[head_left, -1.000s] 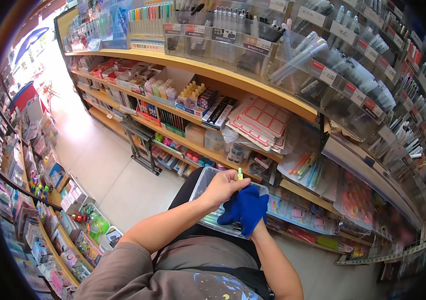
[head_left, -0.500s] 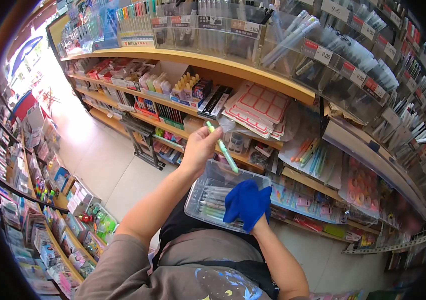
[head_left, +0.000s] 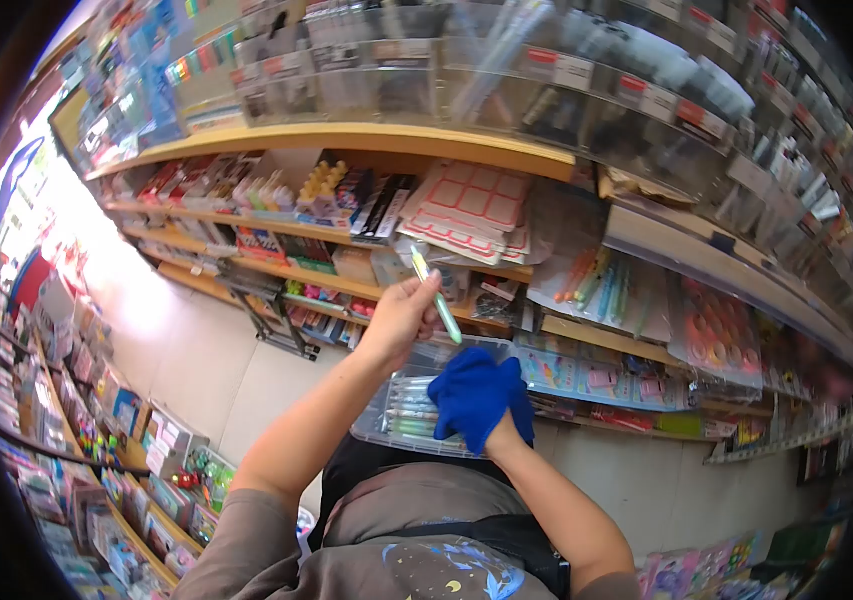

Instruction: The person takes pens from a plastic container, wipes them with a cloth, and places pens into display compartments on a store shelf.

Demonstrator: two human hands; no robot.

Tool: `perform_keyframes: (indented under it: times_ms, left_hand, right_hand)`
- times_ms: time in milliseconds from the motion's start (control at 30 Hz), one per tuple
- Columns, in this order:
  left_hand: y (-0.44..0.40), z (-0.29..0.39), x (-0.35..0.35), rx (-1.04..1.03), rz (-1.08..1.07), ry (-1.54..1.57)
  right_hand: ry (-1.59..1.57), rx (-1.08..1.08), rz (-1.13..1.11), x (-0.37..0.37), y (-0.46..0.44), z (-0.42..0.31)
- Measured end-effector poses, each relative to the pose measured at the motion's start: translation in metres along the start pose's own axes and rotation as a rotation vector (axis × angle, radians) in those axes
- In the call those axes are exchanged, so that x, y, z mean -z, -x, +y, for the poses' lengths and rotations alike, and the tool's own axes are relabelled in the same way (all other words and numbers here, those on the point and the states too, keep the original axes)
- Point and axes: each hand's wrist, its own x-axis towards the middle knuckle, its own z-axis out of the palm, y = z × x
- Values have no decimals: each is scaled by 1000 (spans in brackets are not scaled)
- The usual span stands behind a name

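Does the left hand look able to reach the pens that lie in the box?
Probably yes: the left hand is near, and the blue cloth leaves many pens uncovered. Its fingers, however, hold a green pen.

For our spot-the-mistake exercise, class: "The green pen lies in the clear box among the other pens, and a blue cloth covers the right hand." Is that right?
Not quite: the head view shows the green pen held up in the left hand, not lying in the clear box among the other pens. A blue cloth does cover the right hand.

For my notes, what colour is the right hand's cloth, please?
The cloth is blue, clearest in the head view.
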Motion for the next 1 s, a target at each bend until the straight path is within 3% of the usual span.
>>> perform_keyframes:
  times_ms: [33, 100, 133, 233, 333, 367, 400, 433, 500, 533, 633, 700, 833, 933, 1000]
  left_hand:
    - [-7, 6, -6, -27, -13, -48]
    - [-17, 10, -34, -1, -34, -276]
    - [-23, 10, -48, 21, -88, -413]
    - [-55, -8, -89, -14, -245, -800]
    - [-98, -34, -133, -149, -329, -1129]
    - [-117, -49, -144, -223, -343, -1187]
    - [-124, -53, -159, -287, -306, -1232]
    - [-132, -58, -175, -351, -265, -1278]
    - [-157, -78, -198, -437, -197, -1338]
    - [-168, -88, -208, -447, -175, -1330]
    - [-177, -96, -232, -470, -265, -1222]
    - [-174, -95, -246, -437, -210, -1265]
    - [-171, -94, -255, -480, -137, -1186]
    - [-168, -75, -244, -789, -237, -1288]
    - [-174, -77, -224, -773, -219, -1140]
  right_hand:
    - [129, 95, -64, -4, -2, 6]
    - [397, 87, -284, -3, -3, 8]
    - [423, -173, -371, -12, -1, 11]
    - [257, -186, -171, -15, 5, 18]
    - [-195, -379, -42, -23, 7, 28]
    - [240, -5, -7, -34, 12, 46]
    - [21, -174, 6, -28, 12, 30]
    - [30, -223, -115, -22, 15, 23]
    - [-319, -320, -101, -52, 39, 61]
    - [-8, -204, -16, -37, 29, 35]
    - [-330, -440, 34, -40, 44, 37]
    - [-487, -544, 56, -41, 50, 39]
    - [-174, -439, -198, -4, 32, 14]
    - [380, -248, -234, -24, 30, 26]
    - [793, -327, -487, 5, 9, 3]
